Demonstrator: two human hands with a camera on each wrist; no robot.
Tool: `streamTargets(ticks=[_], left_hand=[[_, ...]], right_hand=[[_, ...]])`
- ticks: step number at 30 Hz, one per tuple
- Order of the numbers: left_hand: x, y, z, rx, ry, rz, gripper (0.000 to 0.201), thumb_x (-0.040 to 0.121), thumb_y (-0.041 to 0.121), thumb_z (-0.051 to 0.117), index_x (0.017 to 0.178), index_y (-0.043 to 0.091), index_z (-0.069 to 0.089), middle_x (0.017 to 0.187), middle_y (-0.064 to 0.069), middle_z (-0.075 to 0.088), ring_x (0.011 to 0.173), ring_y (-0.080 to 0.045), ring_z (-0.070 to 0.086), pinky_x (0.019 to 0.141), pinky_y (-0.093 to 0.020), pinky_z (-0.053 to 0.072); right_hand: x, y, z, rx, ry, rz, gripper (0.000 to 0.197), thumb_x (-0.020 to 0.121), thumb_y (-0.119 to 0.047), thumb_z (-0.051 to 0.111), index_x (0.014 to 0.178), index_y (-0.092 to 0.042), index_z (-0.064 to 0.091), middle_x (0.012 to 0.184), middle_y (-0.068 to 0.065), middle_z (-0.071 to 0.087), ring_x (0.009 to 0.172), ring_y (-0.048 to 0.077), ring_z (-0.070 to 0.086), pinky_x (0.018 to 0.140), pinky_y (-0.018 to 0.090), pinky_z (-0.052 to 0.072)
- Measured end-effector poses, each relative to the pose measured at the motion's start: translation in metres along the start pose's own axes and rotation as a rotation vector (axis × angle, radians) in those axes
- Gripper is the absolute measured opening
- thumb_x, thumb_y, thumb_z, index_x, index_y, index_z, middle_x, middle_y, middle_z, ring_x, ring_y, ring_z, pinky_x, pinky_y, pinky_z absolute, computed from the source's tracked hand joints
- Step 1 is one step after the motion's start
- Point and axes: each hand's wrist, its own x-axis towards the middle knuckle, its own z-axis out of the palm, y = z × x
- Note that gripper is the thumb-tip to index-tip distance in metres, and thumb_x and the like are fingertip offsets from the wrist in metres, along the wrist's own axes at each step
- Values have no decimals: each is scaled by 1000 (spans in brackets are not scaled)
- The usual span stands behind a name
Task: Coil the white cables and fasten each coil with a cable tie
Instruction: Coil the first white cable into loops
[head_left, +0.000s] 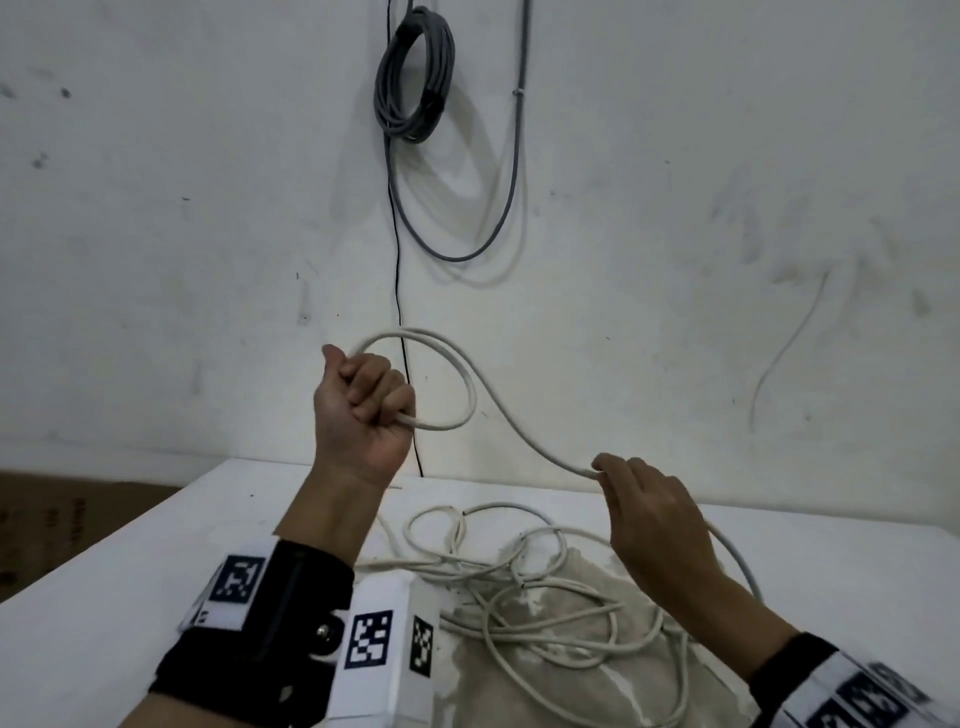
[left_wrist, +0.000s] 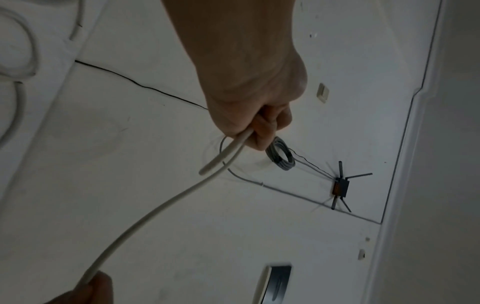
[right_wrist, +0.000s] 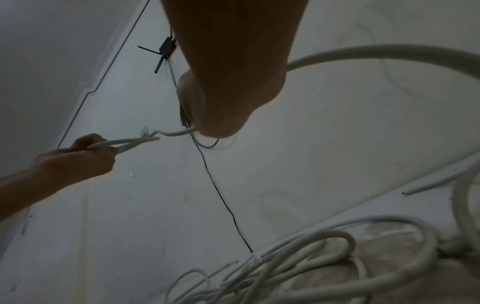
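Note:
My left hand (head_left: 371, 402) is raised in a fist above the table and grips a small loop of white cable (head_left: 457, 374), with the cable's cut end (left_wrist: 207, 167) sticking out below the fingers. From the loop the cable runs down to my right hand (head_left: 631, 491), which pinches it (head_left: 587, 472) between thumb and fingers. Behind the right hand the same cable drops to a loose tangle of white cables (head_left: 545, 597) on the table (head_left: 104, 613). In the right wrist view my palm hides the pinch, and the tangle (right_wrist: 311, 267) lies below. No cable tie is visible.
A grey coiled cable (head_left: 413, 78) hangs on the white wall, with a thin black wire (head_left: 397, 260) running down to the table's back edge. A small black device (left_wrist: 340, 187) is fixed higher on the wall. The table's left edge borders a brown floor (head_left: 62, 525).

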Motion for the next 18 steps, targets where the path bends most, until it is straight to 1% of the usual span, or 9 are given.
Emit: streamTargets(ticks=[2,4,6,8,10,11,14,16,18], left_hand=[[0,-3,1,-11,-4,16,58,98,47,27,51,17,42,34,7,30,23,-8,27,30,-14,19],[-2,-8,3,-4,-21,34,53,98,48,26,58,17,41,37,8,32,26,-6,28,32,-14,23],[-2,-14,7,34,-26,48,47,99,46,26,64,16,40,40,9,34,29,-4,31,36,-13,29],[-3,-23,12,168,-10,65,41,100,39,28,68,16,39,44,8,39,35,-3,36,42,-15,37],[-7,-34,14,481,-38,120,34,101,33,30,75,14,40,52,4,52,42,-8,46,49,-19,45],[-11,-39,12,710,-93,161,30,101,31,29,80,13,41,62,2,60,48,-10,53,54,-21,50],[-23,-53,2,1353,-377,204,29,93,42,28,95,16,40,99,0,67,81,-15,68,73,-32,55],[-29,-57,-5,1666,-495,167,27,89,49,30,96,24,36,107,2,64,92,-15,66,80,-40,54],[-30,-61,-9,1921,-537,144,26,95,47,31,101,22,36,110,-1,64,92,-23,65,77,-48,53]], right_hand=[[1,1,4,3,12,-42,7,85,-8,55,78,-10,59,57,5,48,42,24,43,43,25,31],[4,-4,7,-27,-30,-121,8,74,-5,66,72,-11,62,57,5,48,41,23,44,43,23,27],[5,-12,11,-44,-75,-244,17,62,1,69,70,-12,63,58,5,51,42,23,46,42,23,32],[4,-20,13,-49,-103,-376,18,64,2,59,73,-12,64,61,5,54,46,22,46,45,26,38],[3,-29,11,-24,-121,-485,27,69,0,47,84,-11,66,67,6,58,52,21,49,50,28,41],[3,-32,10,0,-120,-525,32,70,0,45,93,-10,64,70,6,59,57,21,49,54,29,42],[9,-35,4,79,-98,-580,42,71,2,44,110,-9,56,76,7,59,67,18,43,61,28,39],[14,-34,-1,115,-96,-583,40,73,2,45,110,-7,60,75,8,59,68,19,41,58,29,40],[18,-32,-7,145,-119,-559,34,74,1,48,104,-4,63,73,10,58,63,21,45,54,31,43]])
